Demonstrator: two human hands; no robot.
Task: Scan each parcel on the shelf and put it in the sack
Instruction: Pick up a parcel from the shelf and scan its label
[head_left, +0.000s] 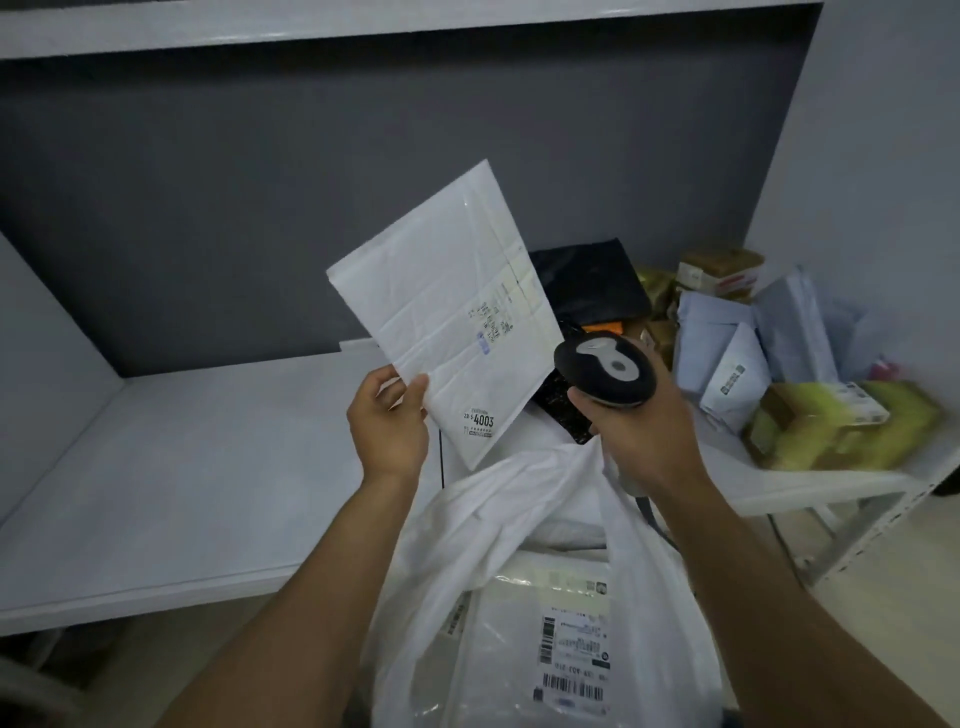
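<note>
Scan step in hand; bagging not yet done.
Left grip (387, 431) pinches the white mailer (447, 312) by its lower corner, raised clear of the shelf (182, 467); right grip (639, 436) is wrapped round the scanner (605, 371), just beside the mailer's edge. Judged next: a clean read, then lowering the mailer into the open sack (498, 499) below. More parcels (727, 353) wait far right.

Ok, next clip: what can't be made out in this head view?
1. Head view: the white mailer's label print is too small to read, apart from "4003".
2. Head view: the black parcel on the shelf is partly hidden behind the mailer.
3. Head view: the scanner's reading window faces away; the right hand covers its handle.
4. Head view: the sack's bottom is cut off by the lower edge.
</note>
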